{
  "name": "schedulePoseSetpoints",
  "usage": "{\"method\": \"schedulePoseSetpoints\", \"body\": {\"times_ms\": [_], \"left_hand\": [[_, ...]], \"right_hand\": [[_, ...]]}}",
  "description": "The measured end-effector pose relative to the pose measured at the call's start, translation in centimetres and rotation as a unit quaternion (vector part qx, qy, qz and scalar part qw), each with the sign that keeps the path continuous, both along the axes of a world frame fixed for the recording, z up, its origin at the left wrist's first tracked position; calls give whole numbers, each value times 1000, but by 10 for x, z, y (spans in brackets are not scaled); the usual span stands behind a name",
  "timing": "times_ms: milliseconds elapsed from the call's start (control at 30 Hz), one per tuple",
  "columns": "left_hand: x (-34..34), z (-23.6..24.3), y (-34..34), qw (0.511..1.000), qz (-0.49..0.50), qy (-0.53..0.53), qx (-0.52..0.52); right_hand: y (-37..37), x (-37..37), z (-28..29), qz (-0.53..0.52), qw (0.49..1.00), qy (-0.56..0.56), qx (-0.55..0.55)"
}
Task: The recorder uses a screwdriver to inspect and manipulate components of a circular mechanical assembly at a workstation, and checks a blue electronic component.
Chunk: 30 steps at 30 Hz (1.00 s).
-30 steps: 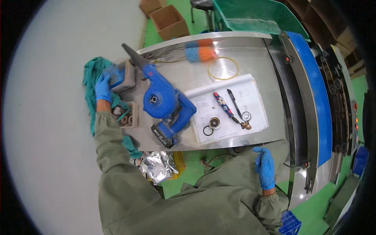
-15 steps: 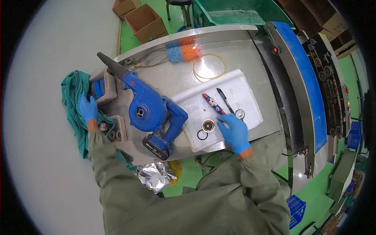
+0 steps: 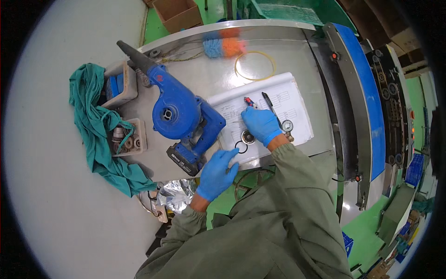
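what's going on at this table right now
A person in blue gloves is working with both hands at the metal table. The right hand is over the papers, partly covering a red-tipped stick; its grip can't be made out. The left hand, fingers spread, is by a black ring at the papers' lower left; contact is unclear. A round metal part and a black pen lie on the papers, with a blue blower to their left.

And there's the thin black ring, round, on the white papers; just beside it sits the round metal piece, pale-rimmed; farther up the page, the red-tipped tool pokes out, slanting, its middle hidden from view.
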<state>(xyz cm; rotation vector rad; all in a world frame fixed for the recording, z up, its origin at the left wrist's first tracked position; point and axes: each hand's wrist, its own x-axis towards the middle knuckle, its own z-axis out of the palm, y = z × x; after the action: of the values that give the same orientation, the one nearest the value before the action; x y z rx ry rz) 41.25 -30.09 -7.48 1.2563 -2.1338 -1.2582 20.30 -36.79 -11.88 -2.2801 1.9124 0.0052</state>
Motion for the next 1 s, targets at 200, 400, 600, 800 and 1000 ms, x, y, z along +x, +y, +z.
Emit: {"method": "schedulePoseSetpoints", "body": {"times_ms": [200, 400, 600, 800, 1000], "left_hand": [[-30, -33, -36, 986, -47, -31, -155], [-52, -34, -53, 974, -176, -48, -136], [-64, -36, -72, 916, -307, -166, -199], [-73, -31, -88, 884, -376, -202, -192], [-72, -27, -89, 892, -371, -203, -157]], "right_hand": [[13, 2, 1, -106, 985, -129, -49], [90, -30, 20, -299, 833, -455, -99], [178, -57, 21, -416, 675, -609, 21], [189, -43, 9, -400, 688, -605, -11], [183, -30, 10, -353, 733, -579, -55]]}}
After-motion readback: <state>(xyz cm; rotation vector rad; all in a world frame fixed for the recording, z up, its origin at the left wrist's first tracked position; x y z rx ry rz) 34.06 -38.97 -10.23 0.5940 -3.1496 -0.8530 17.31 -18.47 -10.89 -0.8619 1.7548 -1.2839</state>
